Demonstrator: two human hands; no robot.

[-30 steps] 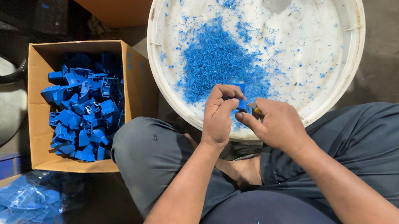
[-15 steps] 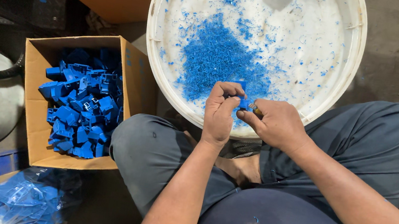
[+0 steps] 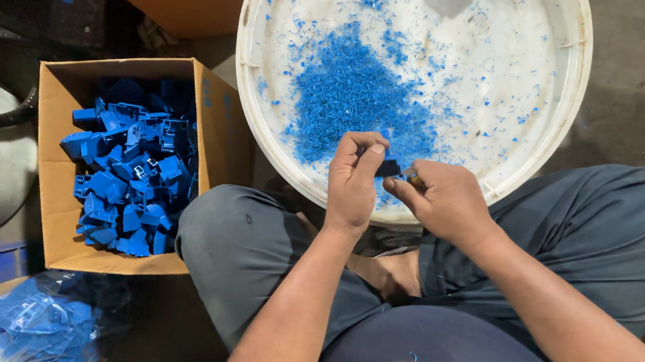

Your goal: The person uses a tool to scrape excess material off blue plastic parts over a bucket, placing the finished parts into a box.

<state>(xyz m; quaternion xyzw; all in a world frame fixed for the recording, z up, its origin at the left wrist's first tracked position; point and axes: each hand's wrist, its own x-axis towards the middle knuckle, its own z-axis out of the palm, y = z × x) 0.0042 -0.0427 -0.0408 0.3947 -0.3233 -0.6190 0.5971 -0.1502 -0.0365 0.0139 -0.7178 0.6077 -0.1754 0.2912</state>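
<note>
Pinching a small blue plastic part (image 3: 387, 167), your left hand (image 3: 353, 183) works over the white tub's (image 3: 505, 180) near rim. Your right hand (image 3: 443, 201) is closed on a thin tool (image 3: 409, 175) touching the part.

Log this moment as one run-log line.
left hand: holds blue part | right hand: touches part | below: white tub, blue shavings
</note>
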